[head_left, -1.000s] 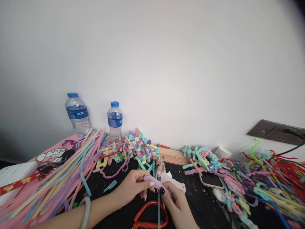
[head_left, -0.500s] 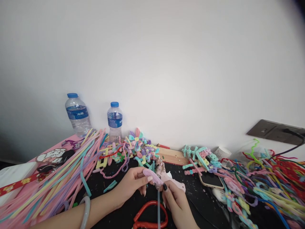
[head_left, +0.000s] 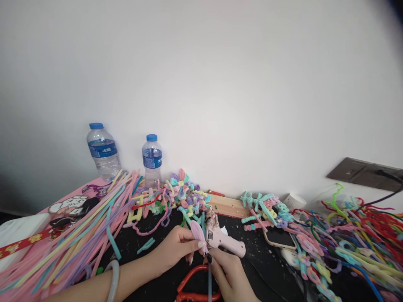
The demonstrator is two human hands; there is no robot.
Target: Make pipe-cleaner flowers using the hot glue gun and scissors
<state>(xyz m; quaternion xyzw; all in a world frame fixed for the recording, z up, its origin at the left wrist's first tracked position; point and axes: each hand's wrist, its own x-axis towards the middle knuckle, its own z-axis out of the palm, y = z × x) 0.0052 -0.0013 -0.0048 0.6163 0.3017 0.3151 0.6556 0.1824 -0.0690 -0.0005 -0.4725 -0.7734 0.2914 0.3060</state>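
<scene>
Left hand fingers pinched a lilac fuzzy petal; right hand fingers clamped its pale-blue stem. The adjacent pink plastic glue gun might burn them.

petal: lilac
stick: pale blue
glue gun: pink
scissors: red handles
bottles: clear, with blue caps and blue labels
table: black, flecked with white
bracelet: pale grey-green
wall: plain white

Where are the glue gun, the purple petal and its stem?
glue gun (head_left: 227, 244), head view, middle of pink body
purple petal (head_left: 195, 230), head view, upper half
stem (head_left: 209, 286), head view, bare length below the thumb
</scene>
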